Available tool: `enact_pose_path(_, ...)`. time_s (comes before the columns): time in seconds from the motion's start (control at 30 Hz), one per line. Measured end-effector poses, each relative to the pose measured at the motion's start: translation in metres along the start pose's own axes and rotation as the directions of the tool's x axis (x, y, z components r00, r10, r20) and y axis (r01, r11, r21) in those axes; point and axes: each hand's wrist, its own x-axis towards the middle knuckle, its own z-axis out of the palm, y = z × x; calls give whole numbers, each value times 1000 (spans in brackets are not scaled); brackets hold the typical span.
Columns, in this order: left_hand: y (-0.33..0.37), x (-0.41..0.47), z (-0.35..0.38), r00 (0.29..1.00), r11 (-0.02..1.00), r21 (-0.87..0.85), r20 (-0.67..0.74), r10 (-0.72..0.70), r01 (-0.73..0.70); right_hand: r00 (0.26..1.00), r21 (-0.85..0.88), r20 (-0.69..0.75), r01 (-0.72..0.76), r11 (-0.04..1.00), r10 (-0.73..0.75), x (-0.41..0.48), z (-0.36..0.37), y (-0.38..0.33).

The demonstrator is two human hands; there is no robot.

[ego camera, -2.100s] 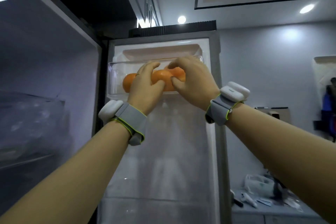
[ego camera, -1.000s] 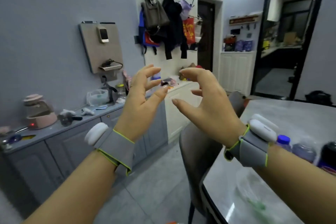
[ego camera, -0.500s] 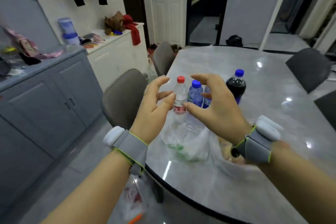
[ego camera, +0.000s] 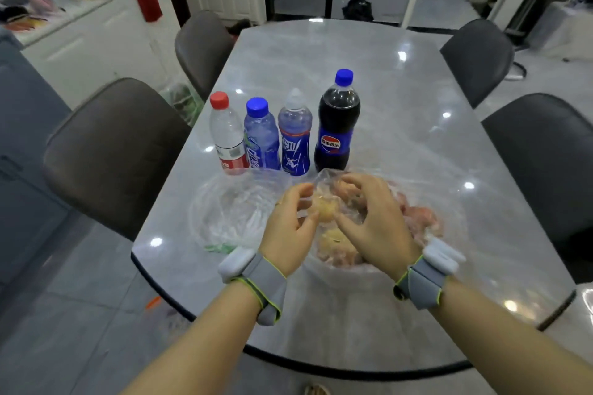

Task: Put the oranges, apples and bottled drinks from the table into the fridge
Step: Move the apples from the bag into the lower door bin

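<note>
A clear plastic bag of apples [ego camera: 420, 216] lies on the grey marble table [ego camera: 321, 51] near its front edge. My left hand [ego camera: 288, 231] and my right hand [ego camera: 372, 221] sit over the bag's mouth, fingers curled into the plastic, with a yellowish apple [ego camera: 324, 210] between them. Behind the bag stand a red-capped water bottle [ego camera: 227, 135], a blue-capped bottle [ego camera: 261, 138], a blue sports drink [ego camera: 295, 138] and a dark cola bottle [ego camera: 337, 125]. No oranges and no fridge are in view.
An empty clear bag [ego camera: 231, 212] lies left of the apples. Grey chairs stand at the table's left [ego camera: 109, 151], far left [ego camera: 202, 45] and right [ego camera: 539, 154]. A white cabinet [ego camera: 90, 42] with clutter lines the left wall.
I have turned from the fridge door, where oranges went into its bin, to the table. My empty hands have dropped from above the bottles onto the apple bag.
</note>
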Motion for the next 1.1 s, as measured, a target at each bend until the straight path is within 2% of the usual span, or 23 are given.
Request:
enact_pose_path(0.17, -31, 8, 44, 991, 961, 276, 115, -68, 34, 989, -249, 114, -66, 966, 97, -15, -10, 62)
enact_pose_path(0.3, -47, 9, 65, 986, 886, 452, 71, -154, 106, 958, -419, 185, -126, 899, 220, -26, -9, 94)
enact_pose_path(0.5, -60, 9, 79, 960, 811, 575, 154, -233, 105, 863, -568, 391, -49, 822, 321, -31, 2, 106)
enact_pose_path(0.67, -70, 6, 82, 940, 728, 686, 246, -235, 3, 863, -648, 378, -12, 762, 335, -33, 13, 101)
enact_pose_path(0.8, -67, 6, 79, 949, 756, 655, 222, -226, 27, 871, -626, 354, -50, 778, 341, -31, 14, 100)
enact_pose_path(0.9, -56, 5, 70, 969, 827, 555, 141, -202, 91, 879, -533, 320, -140, 834, 352, -28, 6, 94)
enact_pose_path(1.0, -36, 4, 49, 991, 889, 446, 28, -129, 103, 944, -450, 226, -117, 885, 240, -23, -4, 71)
enact_pose_path(1.1, -10, 0, 20, 996, 905, 417, -49, -71, 85, 976, -369, 169, -69, 927, 139, -14, -9, 34)
